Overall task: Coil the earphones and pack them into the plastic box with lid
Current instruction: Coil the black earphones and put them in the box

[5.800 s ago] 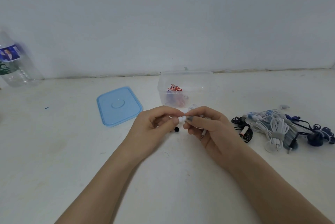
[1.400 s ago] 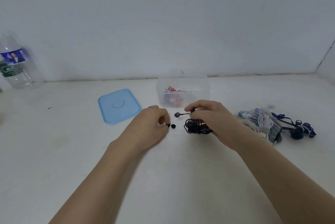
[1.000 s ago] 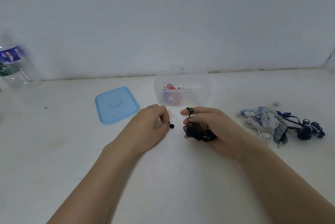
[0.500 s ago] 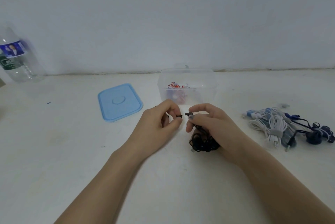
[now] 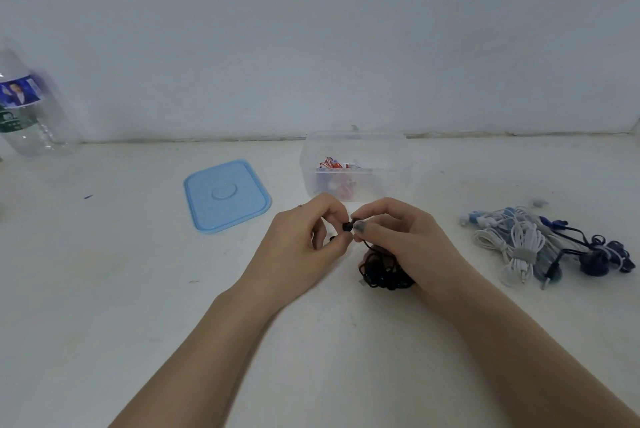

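Note:
A tangled bundle of black earphones (image 5: 382,272) hangs under my right hand (image 5: 408,240), whose thumb and forefinger pinch one black earbud. My left hand (image 5: 304,247) meets it fingertip to fingertip and pinches a small black earpiece against that earbud. Just behind my hands stands the clear plastic box (image 5: 356,164), open, with red and white earphones inside. Its blue lid (image 5: 227,195) lies flat on the table to the left of the box.
A pile of white, blue and dark blue earphones (image 5: 540,247) lies on the white table at the right. A clear water bottle (image 5: 26,112) stands at the far left against the wall (image 5: 311,29), which runs close behind the box.
My left hand picked the small black earpiece off the table and rose to meet my right hand. My right hand dragged the black bundle over from the pile and lifted an earbud to the left fingertips.

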Tool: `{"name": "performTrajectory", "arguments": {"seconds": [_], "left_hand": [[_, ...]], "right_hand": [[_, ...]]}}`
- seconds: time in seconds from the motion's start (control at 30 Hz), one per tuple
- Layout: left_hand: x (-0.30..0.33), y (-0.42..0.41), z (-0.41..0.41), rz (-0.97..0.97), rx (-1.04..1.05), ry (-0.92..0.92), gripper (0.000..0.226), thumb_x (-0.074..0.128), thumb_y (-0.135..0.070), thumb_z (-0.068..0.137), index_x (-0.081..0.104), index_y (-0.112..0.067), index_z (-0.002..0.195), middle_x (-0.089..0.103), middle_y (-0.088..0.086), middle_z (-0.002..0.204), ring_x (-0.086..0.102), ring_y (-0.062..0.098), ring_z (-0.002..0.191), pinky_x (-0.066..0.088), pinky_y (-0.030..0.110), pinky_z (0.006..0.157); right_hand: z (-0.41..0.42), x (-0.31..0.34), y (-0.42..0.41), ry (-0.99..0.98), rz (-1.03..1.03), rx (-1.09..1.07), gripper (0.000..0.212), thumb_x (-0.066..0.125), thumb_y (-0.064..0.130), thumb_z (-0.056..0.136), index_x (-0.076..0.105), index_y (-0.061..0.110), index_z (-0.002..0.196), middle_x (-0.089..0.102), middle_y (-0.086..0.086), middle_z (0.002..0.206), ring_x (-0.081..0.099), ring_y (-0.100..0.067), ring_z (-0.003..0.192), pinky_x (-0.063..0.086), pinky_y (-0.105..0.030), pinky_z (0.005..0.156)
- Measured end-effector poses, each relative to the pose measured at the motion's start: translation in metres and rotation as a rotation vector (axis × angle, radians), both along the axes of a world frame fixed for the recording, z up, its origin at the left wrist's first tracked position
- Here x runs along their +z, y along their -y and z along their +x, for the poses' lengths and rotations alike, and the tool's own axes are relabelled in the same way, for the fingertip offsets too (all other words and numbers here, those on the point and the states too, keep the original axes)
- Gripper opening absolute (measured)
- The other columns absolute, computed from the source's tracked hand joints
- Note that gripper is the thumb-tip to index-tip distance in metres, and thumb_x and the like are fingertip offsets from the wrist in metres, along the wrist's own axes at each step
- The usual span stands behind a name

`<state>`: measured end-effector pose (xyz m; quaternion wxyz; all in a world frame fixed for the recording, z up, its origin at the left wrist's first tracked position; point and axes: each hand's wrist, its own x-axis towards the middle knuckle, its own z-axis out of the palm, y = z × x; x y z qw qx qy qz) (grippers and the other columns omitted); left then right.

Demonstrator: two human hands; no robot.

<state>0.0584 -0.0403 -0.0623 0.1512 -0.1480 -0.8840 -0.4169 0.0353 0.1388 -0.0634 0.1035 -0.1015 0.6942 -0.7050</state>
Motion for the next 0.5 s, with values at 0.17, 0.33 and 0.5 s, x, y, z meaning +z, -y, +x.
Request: {"name": "performTrajectory", "arguments": {"seconds": [0.17, 0.33, 0.5], "left_hand": [[-0.0008, 0.0013, 0.0003, -0.004, -0.011, -0.005, 0.017, 0.073, -0.008, 0.088, 0.065, -0.023, 0.091, 0.058, -0.028, 0.069, 0.047, 0.011, 0.06, 0.035, 0.013, 0.059], [0.001, 0.0029, 0.0016, 0.005, -0.033, -0.033, 0.017, 0.072, -0.007, 0.09, 0.07, -0.023, 0.093, 0.061, -0.026, 0.073, 0.047, 0.01, 0.062, 0.033, 0.011, 0.061], [0.0056, 0.004, 0.0029, 0.028, -0.038, -0.004, 0.016, 0.072, -0.007, 0.091, 0.073, -0.023, 0.093, 0.06, -0.03, 0.069, 0.049, 0.005, 0.062, 0.035, 0.011, 0.061]], "right_hand": [[0.0013, -0.0005, -0.0001, 0.001, -0.001, -0.019, 0.005, 0.071, 0.013, 0.088, 0.072, 0.015, 0.092, 0.074, -0.008, 0.081, 0.06, -0.018, 0.069, 0.048, -0.032, 0.069], [0.0001, 0.0, -0.003, 0.021, -0.001, -0.033, 0.005, 0.072, 0.017, 0.087, 0.069, 0.016, 0.091, 0.073, -0.006, 0.08, 0.059, -0.019, 0.065, 0.048, -0.036, 0.071], [0.0002, 0.0012, -0.0052, 0.065, -0.041, -0.006, 0.006, 0.072, 0.016, 0.087, 0.068, 0.011, 0.09, 0.072, -0.009, 0.082, 0.059, -0.023, 0.068, 0.048, -0.042, 0.072]]}}
